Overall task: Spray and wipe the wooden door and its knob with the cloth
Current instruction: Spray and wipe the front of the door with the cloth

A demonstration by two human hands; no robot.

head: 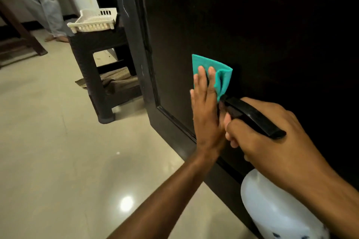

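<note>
The dark wooden door (252,25) fills the right half of the view. My left hand (206,108) presses a teal cloth (223,77) flat against the door panel with straight fingers. My right hand (272,137) grips the black trigger head of a white spray bottle (272,205), its nozzle pointing at the cloth and door. No door knob is in view.
A dark plastic stool (97,60) with a white basket (93,20) on top stands left of the door. A brown mat (116,81) lies under it. Another person's legs (52,11) stand at the back left, beside a wooden table leg (21,29), on a glossy tiled floor (68,161).
</note>
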